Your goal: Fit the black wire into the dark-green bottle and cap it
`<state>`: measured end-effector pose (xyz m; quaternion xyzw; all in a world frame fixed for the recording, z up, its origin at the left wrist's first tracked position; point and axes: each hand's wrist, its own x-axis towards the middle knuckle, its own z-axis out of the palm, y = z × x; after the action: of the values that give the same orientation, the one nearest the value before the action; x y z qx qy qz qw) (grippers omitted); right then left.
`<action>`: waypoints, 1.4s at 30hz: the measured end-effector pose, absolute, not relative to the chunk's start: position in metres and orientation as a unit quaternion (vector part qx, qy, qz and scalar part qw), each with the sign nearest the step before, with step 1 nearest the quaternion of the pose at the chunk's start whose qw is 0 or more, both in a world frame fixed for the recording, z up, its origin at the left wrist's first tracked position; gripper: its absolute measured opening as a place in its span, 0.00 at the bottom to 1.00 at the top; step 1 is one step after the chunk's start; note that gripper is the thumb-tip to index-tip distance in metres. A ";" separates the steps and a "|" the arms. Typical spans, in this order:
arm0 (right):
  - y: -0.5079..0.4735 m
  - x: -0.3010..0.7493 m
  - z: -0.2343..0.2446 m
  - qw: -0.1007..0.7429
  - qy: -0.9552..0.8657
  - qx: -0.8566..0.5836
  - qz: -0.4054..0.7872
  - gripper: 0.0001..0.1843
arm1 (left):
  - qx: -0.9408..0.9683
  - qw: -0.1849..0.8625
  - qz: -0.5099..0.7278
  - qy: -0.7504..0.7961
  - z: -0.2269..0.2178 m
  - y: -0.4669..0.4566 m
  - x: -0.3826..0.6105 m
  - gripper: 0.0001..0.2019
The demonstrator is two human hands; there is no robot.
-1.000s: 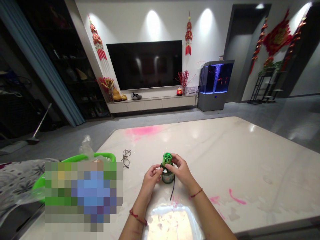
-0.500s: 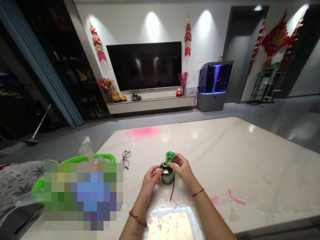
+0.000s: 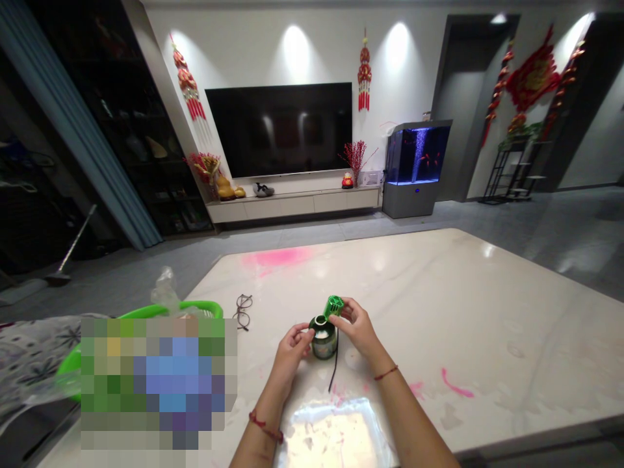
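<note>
A small round dark green bottle (image 3: 324, 343) stands upright on the table, its pale-rimmed mouth uncovered. Fingers of my left hand (image 3: 292, 348) press against its left side and shoulder, steadying it. Between the thumb and fingers of my right hand (image 3: 357, 325) is a shiny green cap (image 3: 334, 305), tilted and lifted just above and to the right of the mouth. Whether the cap's lower edge touches the bottle, I cannot tell. A thin black stick (image 3: 332, 374) runs down along the bottle's right side toward me; its upper end is hidden near my right hand.
On the pale table (image 3: 414, 292) lie eyeglasses (image 3: 244, 311), left of the bottle. A bright green basket (image 3: 205, 305) stands at the left, its contents blurred out. Close to me is a shiny clear-edged sheet or tray (image 3: 336, 432). Pink smears (image 3: 455, 385) mark the tabletop.
My right hand has tilted the cap and moved it slightly up and right from the bottle mouth, which now shows more. My left hand stays on the bottle.
</note>
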<state>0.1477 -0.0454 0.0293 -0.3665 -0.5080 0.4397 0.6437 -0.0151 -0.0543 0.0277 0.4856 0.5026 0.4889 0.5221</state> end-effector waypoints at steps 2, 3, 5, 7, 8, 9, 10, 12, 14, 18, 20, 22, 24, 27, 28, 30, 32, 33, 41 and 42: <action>-0.045 0.148 0.029 0.643 -0.507 -0.368 0.442 0.19 | 0.487 0.519 0.491 0.503 0.028 -0.055 -0.015 0.26; -0.045 0.148 0.028 0.643 -0.506 -0.370 0.441 0.19 | 0.488 0.516 0.492 0.503 0.028 -0.055 -0.014 0.26; -0.045 0.147 0.028 0.647 -0.501 -0.375 0.435 0.19 | 0.491 0.508 0.498 0.503 0.028 -0.056 -0.013 0.26; -0.044 0.147 0.027 0.653 -0.494 -0.380 0.430 0.18 | 0.496 0.494 0.509 0.501 0.027 -0.056 -0.011 0.27; -0.044 0.146 0.026 0.656 -0.490 -0.383 0.428 0.18 | 0.500 0.482 0.517 0.500 0.027 -0.057 -0.010 0.27; -0.044 0.146 0.026 0.658 -0.488 -0.386 0.425 0.18 | 0.505 0.465 0.529 0.499 0.026 -0.058 -0.009 0.26; -0.044 0.146 0.026 0.659 -0.486 -0.389 0.423 0.17 | 0.512 0.443 0.542 0.499 0.026 -0.058 -0.008 0.25; -0.043 0.146 0.026 0.660 -0.481 -0.391 0.423 0.17 | 0.532 0.383 0.565 0.502 0.026 -0.061 -0.007 0.23; -0.043 0.147 0.027 0.665 -0.470 -0.385 0.434 0.17 | 0.562 0.305 0.573 0.512 0.026 -0.064 -0.007 0.22; -0.045 0.152 0.033 0.669 -0.450 -0.351 0.476 0.18 | 0.648 0.125 0.563 0.498 0.027 -0.070 -0.008 0.20; -0.048 0.155 0.036 0.660 -0.457 -0.329 0.497 0.19 | 0.688 0.047 0.560 0.460 0.027 -0.072 -0.008 0.19; -0.053 0.157 0.039 0.639 -0.476 -0.305 0.522 0.19 | 0.719 -0.015 0.555 0.419 0.027 -0.074 -0.006 0.19; -0.057 0.159 0.042 0.604 -0.499 -0.286 0.551 0.19 | 0.744 -0.062 0.542 0.386 0.027 -0.076 -0.004 0.20; -0.062 0.161 0.044 0.567 -0.515 -0.282 0.578 0.20 | 0.774 -0.101 0.509 0.364 0.028 -0.079 -0.001 0.20; -0.063 0.161 0.045 0.562 -0.517 -0.284 0.580 0.21 | 0.781 -0.106 0.498 0.361 0.029 -0.080 0.000 0.20; -0.064 0.162 0.046 0.561 -0.519 -0.289 0.577 0.21 | 0.794 -0.111 0.480 0.356 0.030 -0.081 0.001 0.19; -0.064 0.162 0.046 0.562 -0.521 -0.291 0.573 0.21 | 0.802 -0.118 0.470 0.349 0.030 -0.082 0.003 0.19; -0.064 0.162 0.045 0.565 -0.519 -0.292 0.571 0.21 | 0.805 -0.122 0.466 0.346 0.029 -0.082 0.004 0.20; -0.075 0.168 0.036 0.579 -0.511 -0.294 0.564 0.21 | 0.806 -0.142 0.455 0.351 0.020 -0.081 0.009 0.18; -0.078 0.168 0.035 0.580 -0.510 -0.294 0.563 0.21 | 0.805 -0.141 0.456 0.351 0.020 -0.081 0.009 0.17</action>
<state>0.1683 -0.0776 0.0348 -0.2938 -0.5100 0.5631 0.5800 0.0094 -0.0810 0.0198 0.8052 0.3513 0.4564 -0.1410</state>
